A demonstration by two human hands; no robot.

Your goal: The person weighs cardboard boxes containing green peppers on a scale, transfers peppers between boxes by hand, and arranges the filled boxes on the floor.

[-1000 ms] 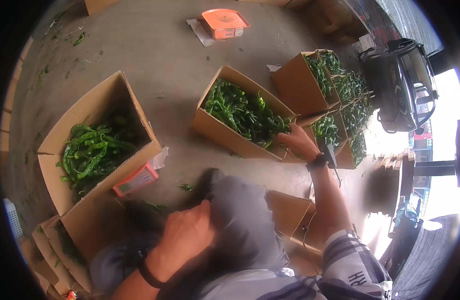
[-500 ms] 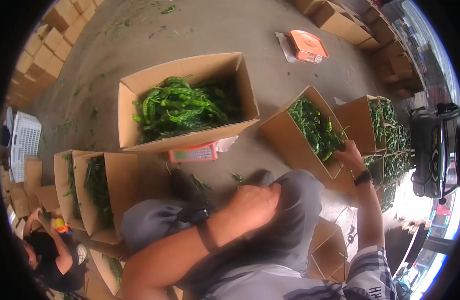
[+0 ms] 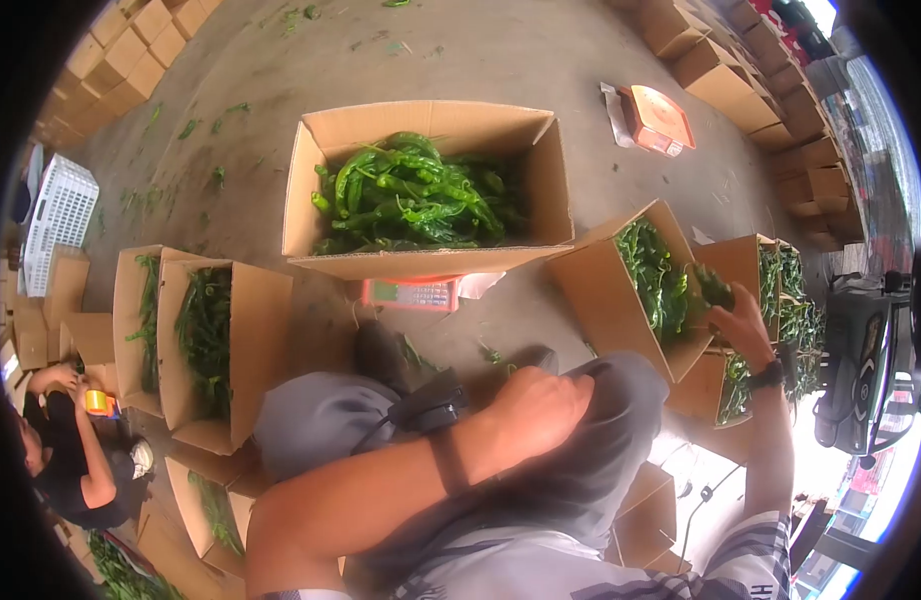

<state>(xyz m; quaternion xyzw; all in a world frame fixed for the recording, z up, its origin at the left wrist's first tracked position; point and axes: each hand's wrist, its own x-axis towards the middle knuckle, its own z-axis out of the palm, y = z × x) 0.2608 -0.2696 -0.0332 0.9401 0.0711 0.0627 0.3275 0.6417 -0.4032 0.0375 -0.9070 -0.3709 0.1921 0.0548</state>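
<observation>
My right hand (image 3: 743,325) is closed on some green peppers (image 3: 714,288), held above the right edge of an open carton (image 3: 606,292) that has more peppers in it. My left hand (image 3: 543,408) rests on my knee, its fingers curled; whether anything is inside is hidden. In front of me a large open carton (image 3: 431,266) full of long green peppers (image 3: 411,190) stands on an orange scale (image 3: 411,294), whose keypad shows below the carton.
A second orange scale (image 3: 661,120) lies on the floor at the upper right. Filled cartons (image 3: 203,350) stand at left and more (image 3: 756,262) at right. A white crate (image 3: 63,205) is at far left, near another person (image 3: 76,460). A black machine (image 3: 861,370) stands at far right.
The view has turned left, so the large carton now sits near the middle. My right hand has lifted from inside the right carton with peppers in it. My left hand stays on my knee.
</observation>
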